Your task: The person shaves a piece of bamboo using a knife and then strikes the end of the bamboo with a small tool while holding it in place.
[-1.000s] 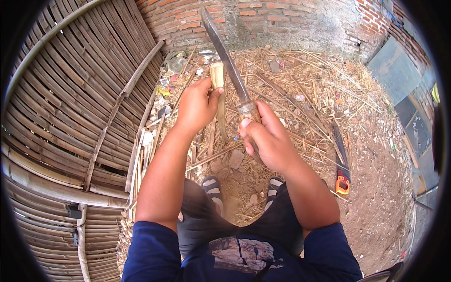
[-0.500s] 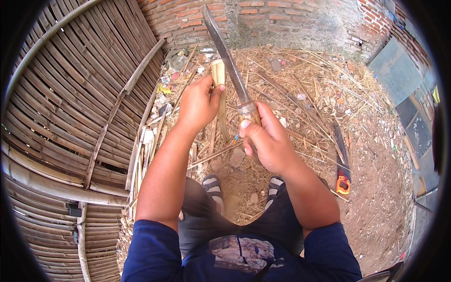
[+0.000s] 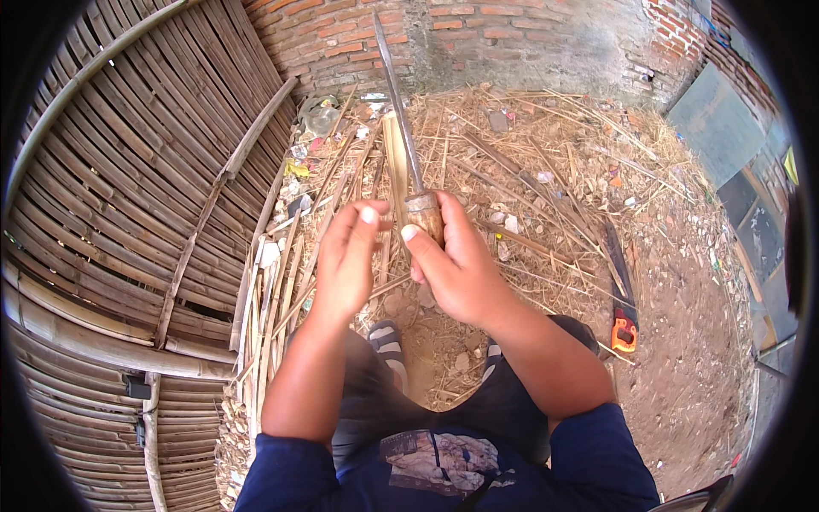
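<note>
My right hand (image 3: 456,269) grips the wooden handle of a machete (image 3: 399,111), thumb on top. The long blade points up and away, its narrow edge turned towards me. Just left of the blade stands a pale split piece of bamboo (image 3: 396,158), close beside or touching it; its lower part is hidden behind my hands. My left hand (image 3: 345,264) is open to the left of the bamboo, thumb raised and fingers apart, slightly blurred. What keeps the bamboo upright cannot be made out.
Bamboo strips (image 3: 286,282) and straw litter the ground. A handsaw with an orange handle (image 3: 624,333) lies at the right. A bamboo slat wall (image 3: 145,179) rises on the left, a brick wall (image 3: 512,38) at the back, and grey panels (image 3: 717,128) at the far right.
My left hand has let go of the bamboo piece and moved down towards me. My right hand has come left and nearer, turning the machete blade more edge-on beside the bamboo.
</note>
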A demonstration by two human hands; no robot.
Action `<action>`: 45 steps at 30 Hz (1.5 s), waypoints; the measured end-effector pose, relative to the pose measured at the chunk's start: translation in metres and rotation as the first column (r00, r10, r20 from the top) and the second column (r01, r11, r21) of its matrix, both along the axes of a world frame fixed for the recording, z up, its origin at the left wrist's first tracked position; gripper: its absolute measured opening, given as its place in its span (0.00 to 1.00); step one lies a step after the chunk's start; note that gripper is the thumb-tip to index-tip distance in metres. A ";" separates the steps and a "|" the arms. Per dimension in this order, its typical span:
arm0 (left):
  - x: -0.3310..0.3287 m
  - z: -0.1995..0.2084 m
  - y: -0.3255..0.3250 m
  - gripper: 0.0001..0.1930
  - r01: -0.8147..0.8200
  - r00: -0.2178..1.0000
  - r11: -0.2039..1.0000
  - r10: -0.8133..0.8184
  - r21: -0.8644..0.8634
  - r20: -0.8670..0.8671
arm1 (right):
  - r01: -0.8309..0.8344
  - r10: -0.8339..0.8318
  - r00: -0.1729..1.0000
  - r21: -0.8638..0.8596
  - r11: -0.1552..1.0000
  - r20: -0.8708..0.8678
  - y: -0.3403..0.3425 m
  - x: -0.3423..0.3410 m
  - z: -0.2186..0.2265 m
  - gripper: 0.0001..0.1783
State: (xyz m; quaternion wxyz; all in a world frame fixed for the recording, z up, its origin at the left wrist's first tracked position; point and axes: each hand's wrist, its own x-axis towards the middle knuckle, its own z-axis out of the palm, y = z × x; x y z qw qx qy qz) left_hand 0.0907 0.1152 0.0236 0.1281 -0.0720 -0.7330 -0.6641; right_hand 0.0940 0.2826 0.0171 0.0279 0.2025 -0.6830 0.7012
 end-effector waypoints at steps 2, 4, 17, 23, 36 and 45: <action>0.016 0.003 0.002 0.19 0.098 0.994 0.995 -0.098 0.000 0.057 | 0.110 -0.100 0.990 0.095 0.989 -0.102 -0.008 0.006 -0.001 0.26; 0.021 0.012 0.008 0.19 0.177 0.981 0.984 -0.175 -0.018 0.082 | 0.159 -0.135 0.973 0.119 0.980 -0.185 -0.016 0.010 0.000 0.28; 0.026 0.011 -0.032 0.25 0.136 0.963 0.991 -0.134 0.007 0.234 | 0.248 -0.230 0.962 0.116 0.962 -0.148 -0.003 -0.052 -0.019 0.40; 0.050 0.005 -0.054 0.20 0.094 0.983 0.989 -0.110 0.112 0.149 | 0.164 0.001 0.920 0.389 0.907 -0.392 -0.053 -0.095 -0.030 0.48; 0.059 0.001 -0.084 0.20 -0.044 0.995 0.998 0.047 -0.040 0.085 | 0.211 -0.109 0.925 0.254 0.944 -0.363 -0.104 -0.095 -0.036 0.19; 0.056 0.003 -0.094 0.20 -0.027 0.997 0.998 0.031 -0.052 0.067 | 0.159 -0.054 0.945 0.309 0.938 -0.323 -0.099 -0.093 -0.031 0.16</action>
